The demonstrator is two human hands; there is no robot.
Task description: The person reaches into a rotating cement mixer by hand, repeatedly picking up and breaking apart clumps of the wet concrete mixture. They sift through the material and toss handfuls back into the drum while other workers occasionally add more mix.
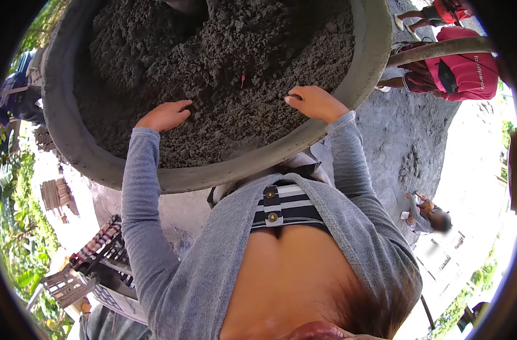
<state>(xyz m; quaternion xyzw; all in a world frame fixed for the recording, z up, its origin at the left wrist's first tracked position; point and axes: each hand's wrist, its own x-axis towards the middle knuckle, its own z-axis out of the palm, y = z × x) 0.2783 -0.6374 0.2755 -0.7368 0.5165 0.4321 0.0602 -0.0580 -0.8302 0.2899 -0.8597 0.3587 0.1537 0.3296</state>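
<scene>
A large round grey basin (pixel 377 51) fills the upper part of the head view. Crumbly dark grey material (pixel 230 56) lies inside it, with a small red scrap (pixel 242 81) on top. My left hand (pixel 165 116) hovers at the near left of the material, thumb and finger apart, holding nothing visible. Over the near right part, beside the inner wall, is my right hand (pixel 316 103). Its fingers are loosely bent, with a gap between thumb and forefinger and nothing seen between them. Some fingers of both hands are hidden. Contact with the material is unclear.
People stand at the upper right, one with a pink bag (pixel 468 71), near a curved bar (pixel 439 51). Another person (pixel 425 215) is low at the right. Stacked crates (pixel 71 286) and a checked cloth (pixel 97 243) are at the lower left. Someone's dark clothing (pixel 18 93) shows far left.
</scene>
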